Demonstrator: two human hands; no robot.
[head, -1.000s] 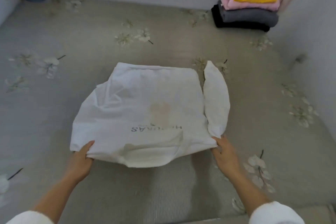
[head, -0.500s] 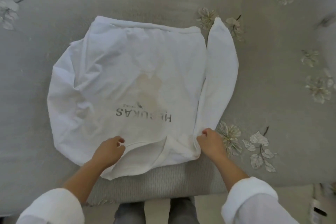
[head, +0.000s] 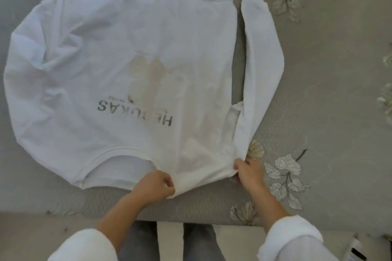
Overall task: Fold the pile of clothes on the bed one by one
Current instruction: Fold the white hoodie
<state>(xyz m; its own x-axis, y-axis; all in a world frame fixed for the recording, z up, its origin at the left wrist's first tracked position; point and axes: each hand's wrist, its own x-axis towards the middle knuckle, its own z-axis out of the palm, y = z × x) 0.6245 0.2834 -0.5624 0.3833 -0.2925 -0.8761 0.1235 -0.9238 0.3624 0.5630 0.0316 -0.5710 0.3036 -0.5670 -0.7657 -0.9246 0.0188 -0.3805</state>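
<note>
— On the bed [head: 318, 95], close to its near edge, your white sweatshirt [head: 101, 48] lies spread flat on the grey flowered cover.

— Yes, and it faces you upside down: the dark lettering [head: 135, 112] reads inverted, and the neckline [head: 118, 159] is on your side. The one sleeve [head: 263, 59] you can see lies along the right of the body, cuff pointing away from you.

— Your left hand [head: 153, 185] is at the near edge, just right of the neckline. Its fingers [head: 167, 183] are curled tight and pinch the cloth there.

— Your right hand [head: 249, 172] has the near right corner, where that sleeve meets the body. The fingers [head: 238, 165] bend round a bunch of fabric, back of the hand up.

— So both your hands are clenched on the sweatshirt, near each other, with a short stretch of its edge between them.

— And your wrists reach in over the bare strip of bed in front of it.
</note>
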